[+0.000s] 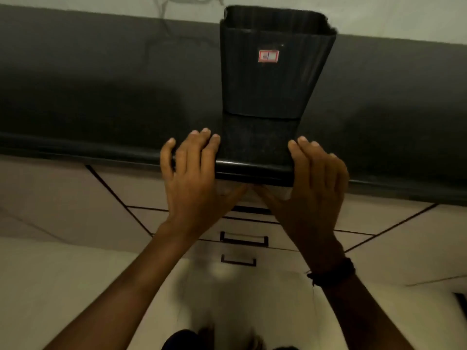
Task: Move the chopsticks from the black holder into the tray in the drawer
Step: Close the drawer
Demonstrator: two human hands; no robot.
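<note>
A tall black ribbed holder (275, 79) with a small red and white sticker stands on the dark countertop (101, 97), close to its front edge. Its open top faces away from me, so I cannot see inside and no chopsticks show. My left hand (194, 178) lies palm down over the counter edge just left of the holder's base, fingers apart. My right hand (316, 183) lies the same way just to the right. Both thumbs reach in under the edge toward the top drawer front (252, 210). Neither hand holds anything. All drawers are closed, so no tray shows.
Below the counter is a stack of pale drawers with dark bar handles, the middle one (243, 239) and the lowest one (238, 260). Pale cabinet fronts (63, 195) flank them. A light wall (379, 11) runs behind the counter, and pale floor (75, 286) lies below.
</note>
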